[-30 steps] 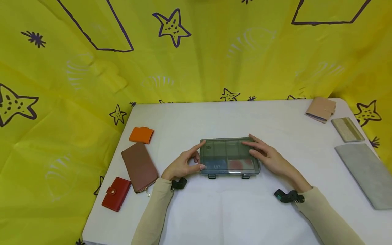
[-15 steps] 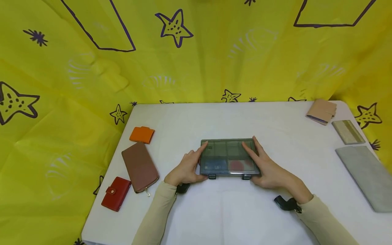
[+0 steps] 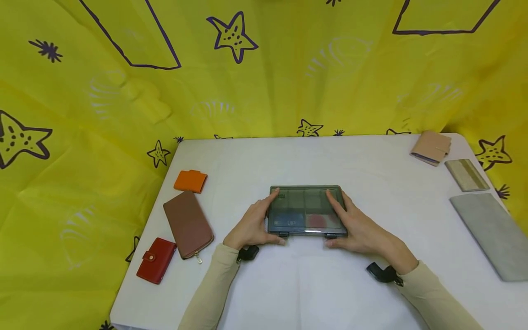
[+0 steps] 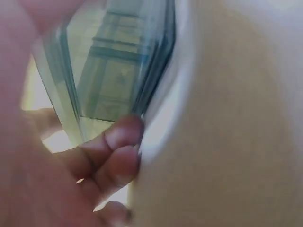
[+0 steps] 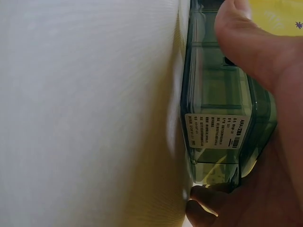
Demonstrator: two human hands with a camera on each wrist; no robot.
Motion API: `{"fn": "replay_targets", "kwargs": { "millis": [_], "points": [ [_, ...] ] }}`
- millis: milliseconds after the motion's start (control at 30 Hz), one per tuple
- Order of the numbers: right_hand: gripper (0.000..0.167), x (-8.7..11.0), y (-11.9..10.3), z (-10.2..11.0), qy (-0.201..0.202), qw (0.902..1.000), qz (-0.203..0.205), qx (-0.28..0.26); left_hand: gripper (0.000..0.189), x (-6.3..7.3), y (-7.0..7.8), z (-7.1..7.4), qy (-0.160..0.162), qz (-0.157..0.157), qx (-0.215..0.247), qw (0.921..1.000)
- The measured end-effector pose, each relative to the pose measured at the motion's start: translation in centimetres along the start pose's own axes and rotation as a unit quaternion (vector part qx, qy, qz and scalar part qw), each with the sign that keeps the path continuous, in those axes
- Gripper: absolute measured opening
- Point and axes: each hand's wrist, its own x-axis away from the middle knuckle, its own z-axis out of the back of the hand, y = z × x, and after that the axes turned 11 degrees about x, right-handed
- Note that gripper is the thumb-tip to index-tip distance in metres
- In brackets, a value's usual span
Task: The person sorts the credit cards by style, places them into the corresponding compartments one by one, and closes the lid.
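A translucent green plastic storage box (image 3: 305, 201) with inner compartments lies at the middle of the table, its lid closed and two dark latches along the near side. Flat pieces, one bluish with lettering and one reddish, show through the lid. My left hand (image 3: 251, 224) grips the left end, index finger along the lid and thumb near the left latch (image 3: 283, 235). Curled fingertips (image 4: 125, 130) meet the box end in the left wrist view. At the right end my right hand (image 3: 365, 229) grips likewise, thumb by the right latch (image 3: 330, 235). A white printed label (image 5: 215, 131) marks the box's side.
To the left lie an orange card holder (image 3: 190, 181), a brown zip wallet (image 3: 189, 224) and a red snap wallet (image 3: 156, 260). On the right are a beige wallet (image 3: 431, 147), a striped beige-gold wallet (image 3: 467, 175) and a long grey wallet (image 3: 491, 233). Yellow cloth (image 3: 264, 91) hangs behind the table.
Both hands have gone from touching the box's edges and lid to gripping its ends. The thumbs have come round to the near side, by the latches.
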Motion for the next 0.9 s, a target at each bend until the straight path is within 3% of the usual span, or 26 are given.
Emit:
{"fn": "replay_targets", "kwargs": {
  "millis": [300,500,900],
  "points": [
    [0.127,0.1,0.1,-0.1,0.013,0.9994,0.030,-0.007,0.133,0.3,-0.2,-0.8,0.072,-0.001,0.079,0.9943],
    [0.122,-0.1,-0.2,-0.4,0.018,0.9997,0.017,0.007,0.122,0.6,-0.1,-1.2,0.109,0.014,0.121,0.9865],
    [0.115,0.2,-0.3,-0.4,-0.009,0.9995,-0.005,-0.029,0.116,0.1,-0.3,-1.4,0.117,0.022,0.156,0.9805]
  ]
}}
